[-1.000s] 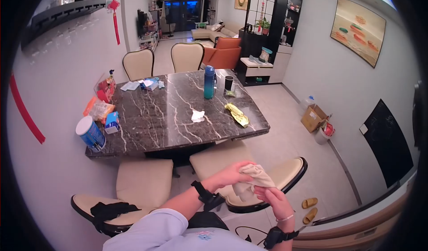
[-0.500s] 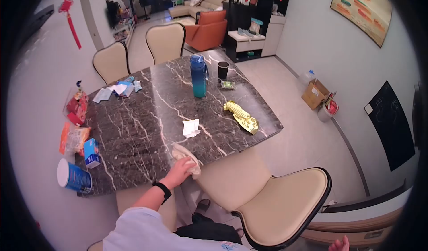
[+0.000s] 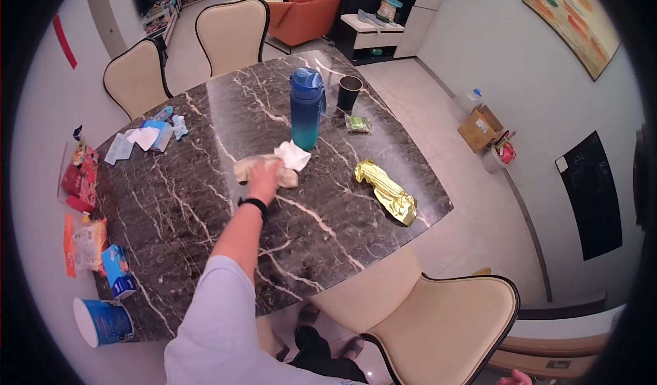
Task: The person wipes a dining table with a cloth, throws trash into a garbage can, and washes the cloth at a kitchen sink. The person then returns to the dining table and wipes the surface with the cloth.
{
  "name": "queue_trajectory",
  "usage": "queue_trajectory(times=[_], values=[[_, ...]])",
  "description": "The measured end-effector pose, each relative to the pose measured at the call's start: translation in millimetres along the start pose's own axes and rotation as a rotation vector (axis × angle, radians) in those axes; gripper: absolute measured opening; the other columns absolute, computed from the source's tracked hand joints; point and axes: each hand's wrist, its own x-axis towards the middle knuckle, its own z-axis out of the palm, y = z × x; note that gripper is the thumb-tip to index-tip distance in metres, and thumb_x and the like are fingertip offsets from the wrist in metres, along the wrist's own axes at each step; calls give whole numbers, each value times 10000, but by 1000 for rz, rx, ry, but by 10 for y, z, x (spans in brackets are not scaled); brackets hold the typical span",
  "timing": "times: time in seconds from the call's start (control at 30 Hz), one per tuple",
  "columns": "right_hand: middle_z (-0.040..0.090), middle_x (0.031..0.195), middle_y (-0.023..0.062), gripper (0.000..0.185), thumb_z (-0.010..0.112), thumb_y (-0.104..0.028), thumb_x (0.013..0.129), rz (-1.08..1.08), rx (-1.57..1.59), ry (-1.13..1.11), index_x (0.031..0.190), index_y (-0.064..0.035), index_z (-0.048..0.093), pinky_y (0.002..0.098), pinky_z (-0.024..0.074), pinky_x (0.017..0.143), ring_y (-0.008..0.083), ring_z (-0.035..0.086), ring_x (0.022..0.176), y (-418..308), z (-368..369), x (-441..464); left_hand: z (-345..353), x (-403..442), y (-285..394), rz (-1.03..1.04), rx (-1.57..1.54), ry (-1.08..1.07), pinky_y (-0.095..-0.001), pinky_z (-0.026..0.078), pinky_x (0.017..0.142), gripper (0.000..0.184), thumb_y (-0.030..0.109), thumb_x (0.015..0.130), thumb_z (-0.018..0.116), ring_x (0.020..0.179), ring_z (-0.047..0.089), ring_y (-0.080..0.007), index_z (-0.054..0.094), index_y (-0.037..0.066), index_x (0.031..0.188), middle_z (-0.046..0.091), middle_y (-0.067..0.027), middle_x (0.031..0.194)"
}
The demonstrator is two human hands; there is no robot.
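Observation:
My left hand (image 3: 264, 178), with a black band on its wrist, presses a beige cloth (image 3: 287, 177) onto the dark marble table (image 3: 205, 214). The fingers are closed over the cloth and partly hidden by the back of the hand. A crumpled white tissue (image 3: 293, 155) touches the cloth's far side, just in front of a blue-green water bottle (image 3: 306, 111). To the right lies a crumpled gold wrapper (image 3: 387, 195). Only the fingers of my right hand (image 3: 515, 379) show at the bottom edge, away from the table, loosely apart with nothing visible in them.
A black cup (image 3: 349, 93) and a small green packet (image 3: 358, 124) are beyond the bottle. Tissues (image 3: 145, 137), snack bags (image 3: 89, 243), a blue box (image 3: 119, 271) and a blue tub (image 3: 104, 322) line the left side. A beige chair (image 3: 445, 323) stands at the near edge.
My left hand has slid the cloth from the near edge toward the table's middle. The white tissue now lies farther away, close to the bottle. My view has shifted forward.

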Motion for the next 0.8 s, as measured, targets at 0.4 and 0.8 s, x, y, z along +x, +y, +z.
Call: queue_trajectory(times=[0.4, 0.8], values=[[662, 935, 87, 304, 485, -227, 980, -64, 107, -74, 1125, 2, 621, 300, 512, 762, 170, 623, 848, 276, 80, 259, -2024, -1673, 240, 94, -277, 189, -407, 395, 952, 476, -4, 780, 578, 1103, 473, -355, 532, 103, 1242, 502, -189, 1144], [658, 900, 116, 298, 466, -191, 985, -118, 134, -258, 1128, 31, 603, 310, 497, 802, 184, 622, 837, 342, 341, 421, -1452, -3126, 389, 156, -80, -487, -484, 268, 1087, 524, 240, 822, 649, 1358, 254, -359, 482, 310, 1313, 322, -160, 1429]])
